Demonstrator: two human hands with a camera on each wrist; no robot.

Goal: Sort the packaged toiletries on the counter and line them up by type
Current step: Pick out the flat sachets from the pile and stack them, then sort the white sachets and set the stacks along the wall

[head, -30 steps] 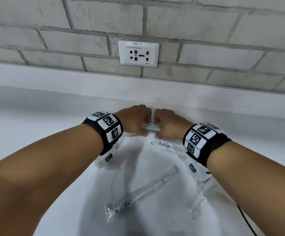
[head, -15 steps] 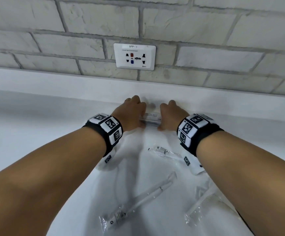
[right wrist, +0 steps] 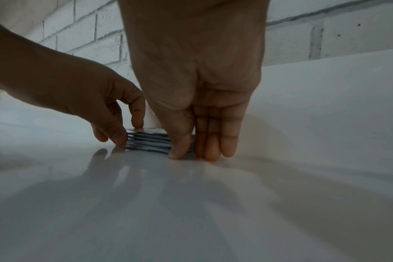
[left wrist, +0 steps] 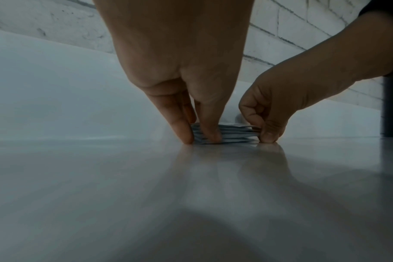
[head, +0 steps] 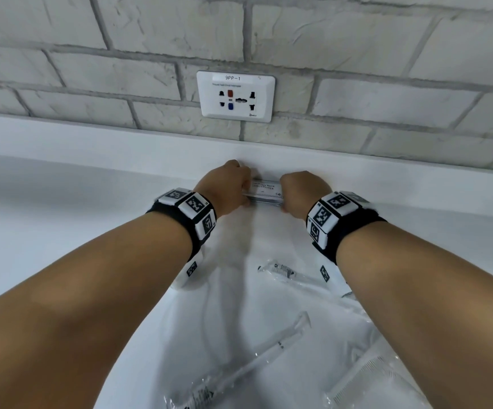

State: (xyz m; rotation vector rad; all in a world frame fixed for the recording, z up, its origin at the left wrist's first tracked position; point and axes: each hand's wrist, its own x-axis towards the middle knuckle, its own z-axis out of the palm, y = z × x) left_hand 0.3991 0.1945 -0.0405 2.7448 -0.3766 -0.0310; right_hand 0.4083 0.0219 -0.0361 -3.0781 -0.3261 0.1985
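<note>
Below the wall socket [head: 236,96], one pile is made.
Both hands, left hand [head: 226,187] and right hand [head: 300,191], pinch the stack of sachets [head: 264,192] together; the wrapped toothbrushes [head: 239,367] and comb [head: 369,376] nearer the person look unsorted.

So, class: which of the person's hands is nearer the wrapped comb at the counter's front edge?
Right. The right hand holds the sachet stack's right end, on the comb's side; the left hand holds the stack's left end, farther away.
</note>
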